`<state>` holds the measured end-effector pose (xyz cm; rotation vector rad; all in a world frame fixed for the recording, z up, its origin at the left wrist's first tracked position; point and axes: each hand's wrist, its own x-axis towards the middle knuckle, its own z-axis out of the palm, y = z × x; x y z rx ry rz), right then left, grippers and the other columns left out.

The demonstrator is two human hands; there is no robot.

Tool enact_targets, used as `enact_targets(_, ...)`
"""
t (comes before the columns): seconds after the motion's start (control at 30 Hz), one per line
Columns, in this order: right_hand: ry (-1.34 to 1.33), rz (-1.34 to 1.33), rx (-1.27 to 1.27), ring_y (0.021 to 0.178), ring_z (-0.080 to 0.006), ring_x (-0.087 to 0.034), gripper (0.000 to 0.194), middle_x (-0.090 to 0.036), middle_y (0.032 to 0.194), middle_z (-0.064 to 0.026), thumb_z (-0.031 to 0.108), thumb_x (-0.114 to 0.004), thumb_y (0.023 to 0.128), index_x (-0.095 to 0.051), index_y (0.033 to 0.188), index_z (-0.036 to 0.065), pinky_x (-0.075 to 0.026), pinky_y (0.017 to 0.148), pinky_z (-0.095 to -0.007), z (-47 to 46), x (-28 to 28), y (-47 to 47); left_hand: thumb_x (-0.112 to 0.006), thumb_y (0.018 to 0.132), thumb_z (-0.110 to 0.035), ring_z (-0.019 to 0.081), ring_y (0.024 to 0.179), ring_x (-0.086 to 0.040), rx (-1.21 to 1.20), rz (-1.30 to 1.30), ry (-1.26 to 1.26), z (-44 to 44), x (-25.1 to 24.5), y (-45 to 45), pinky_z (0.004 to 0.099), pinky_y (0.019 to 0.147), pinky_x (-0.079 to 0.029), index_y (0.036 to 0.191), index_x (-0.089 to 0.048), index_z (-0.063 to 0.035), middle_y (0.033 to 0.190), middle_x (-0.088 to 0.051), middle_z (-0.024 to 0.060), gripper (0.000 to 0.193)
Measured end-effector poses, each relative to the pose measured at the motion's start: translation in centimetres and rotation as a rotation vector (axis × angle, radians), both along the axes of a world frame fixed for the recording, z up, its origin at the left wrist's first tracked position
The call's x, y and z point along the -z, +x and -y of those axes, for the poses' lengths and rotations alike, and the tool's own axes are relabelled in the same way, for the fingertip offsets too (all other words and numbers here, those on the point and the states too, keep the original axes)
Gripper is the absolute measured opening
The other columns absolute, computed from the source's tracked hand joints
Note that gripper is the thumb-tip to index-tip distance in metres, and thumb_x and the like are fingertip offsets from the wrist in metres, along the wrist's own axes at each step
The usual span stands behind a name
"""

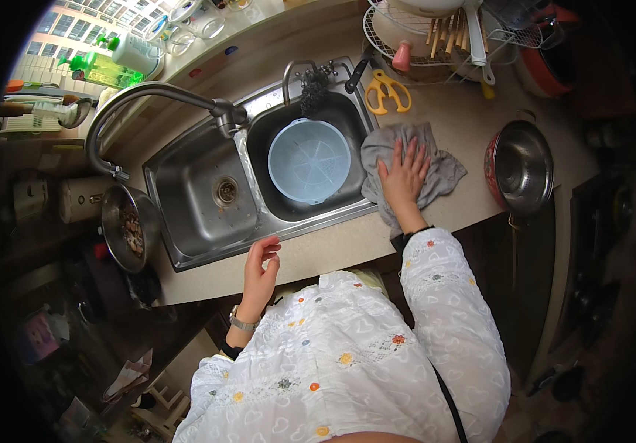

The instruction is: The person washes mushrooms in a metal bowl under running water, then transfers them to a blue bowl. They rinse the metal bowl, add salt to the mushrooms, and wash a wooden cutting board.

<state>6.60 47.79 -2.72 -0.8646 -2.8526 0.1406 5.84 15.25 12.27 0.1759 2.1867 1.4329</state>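
Note:
My right hand (405,176) lies flat with fingers spread on a grey cloth (444,166), which is crumpled on the countertop right of the double sink. Empty and loosely curled, my left hand (262,266) hovers near the counter's front edge, below the sink's rim. A light blue plastic strainer basket (309,160) sits in the right basin of the stainless steel sink (199,194). Behind the cloth are yellow-handled scissors (387,91) and a black-handled knife (357,76).
A metal bowl (519,166) stands at the right. The curved faucet (152,88) arches over the left basin. Left of the sink, a steel bowl (152,230) holds food pieces. A wire rack (376,33) with pans and chopsticks stands behind; bottles (110,69) line the windowsill.

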Motion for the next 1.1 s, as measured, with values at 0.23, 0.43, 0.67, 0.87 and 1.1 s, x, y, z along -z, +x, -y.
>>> enact_targets(0.23, -0.151, 0.028, 0.203, 0.136, -0.0420, -0.006, 0.079, -0.015, 0.148, -0.0203, 0.043, -0.059, 0.074, -0.029, 0.140, 0.013, -0.002, 0.108, -0.0556, 2.4, -1.0, 6.3, -0.046, 0.083, 0.004, 0.0149, 0.104, -0.053, 0.065, -0.035, 0.064, 0.6, 0.5, 0.1, 0.0264, 0.088, -0.042, 0.117, -0.049, -0.0006, 0.111, -0.053, 0.0065, 0.034)
enact_targets(0.43, -0.144, 0.076, 0.046, 0.135, -0.0464, -0.005, 0.078, -0.012, 0.147, -0.0245, 0.038, -0.054, 0.075, -0.025, 0.141, 0.008, -0.001, 0.107, -0.0581, 11.2, -1.9, 8.1, -0.046, 0.081, 0.005, 0.0170, 0.101, -0.055, 0.049, -0.005, 0.024, 3.1, 1.3, 0.9, 0.0272, 0.086, -0.043, 0.114, -0.051, -0.0004, 0.109, -0.054, 0.0082, 0.034)
enact_targets(0.67, -0.280, 0.247, -0.258, 0.134, -0.0490, 0.003, 0.088, -0.002, 0.149, -0.0233, 0.064, -0.044, 0.080, -0.017, 0.144, 0.011, 0.002, 0.103, -0.0645, 16.5, -2.9, 10.0, -0.047, 0.083, 0.003, 0.0161, 0.104, -0.053, 0.100, 0.017, -0.008, 4.1, 2.7, 0.1, 0.0276, 0.088, -0.042, 0.117, -0.049, -0.0017, 0.113, -0.053, 0.0065, 0.035)
enact_targets(0.87, -0.070, 0.221, 0.084, 0.133, -0.0500, 0.000, 0.088, -0.003, 0.148, -0.0238, 0.061, -0.051, 0.078, -0.019, 0.144, 0.013, -0.001, 0.102, -0.0658, 6.4, -2.3, 13.0, -0.047, 0.083, 0.003, 0.0155, 0.104, -0.053, 0.161, 0.033, 0.022, 3.1, 2.1, 0.0, 0.0274, 0.088, -0.043, 0.117, -0.049, -0.0014, 0.113, -0.052, 0.0071, 0.034)
enact_targets(1.1, 0.069, 0.044, -0.358, 0.136, -0.0307, -0.020, 0.060, -0.033, 0.142, -0.0096, 0.040, -0.053, 0.084, -0.041, 0.133, 0.009, -0.007, 0.107, -0.0580, 6.2, -2.3, 11.5, -0.048, 0.081, 0.002, 0.0168, 0.100, -0.055, -0.044, -0.037, 0.007, 7.5, 0.7, 0.3, 0.0283, 0.084, -0.045, 0.114, -0.051, -0.0014, 0.109, -0.052, 0.0082, 0.033)
